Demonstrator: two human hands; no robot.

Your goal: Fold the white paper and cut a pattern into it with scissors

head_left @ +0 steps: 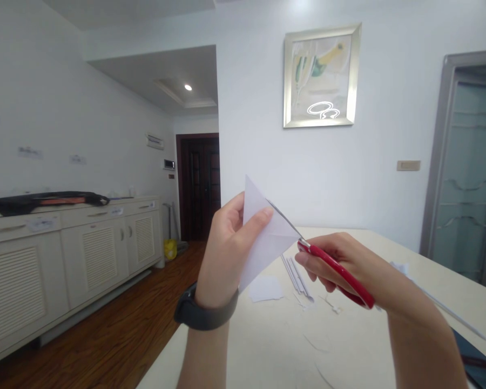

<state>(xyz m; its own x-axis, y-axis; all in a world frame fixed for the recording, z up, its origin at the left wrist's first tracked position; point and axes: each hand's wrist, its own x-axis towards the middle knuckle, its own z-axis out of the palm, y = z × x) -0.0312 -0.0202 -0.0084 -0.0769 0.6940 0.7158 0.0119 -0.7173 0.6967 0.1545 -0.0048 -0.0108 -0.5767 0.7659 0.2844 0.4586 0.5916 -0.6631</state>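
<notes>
My left hand (pixel 229 243) pinches a folded white triangle of paper (pixel 263 240) between thumb and fingers, its tip pointing up. A dark band is round that wrist. In my right hand (pixel 340 254) are scissors with red handles (pixel 332 263). Their metal blades lie along the paper's upper right edge, close to the left thumb. Whether the blades are closed on the paper is hard to tell. Below the hands, several thin white paper rolls (pixel 297 278) lie side by side on the table. A small stack of white paper (pixel 266 289) is left of them.
The pale table (pixel 275 346) carries thin paper scraps (pixel 335 308). A long white stick (pixel 449 310) and a dark flat object (pixel 478 354) lie at its right side. Along the left wall runs a white cabinet (pixel 73 243) with a dark item (pixel 48 201) on top.
</notes>
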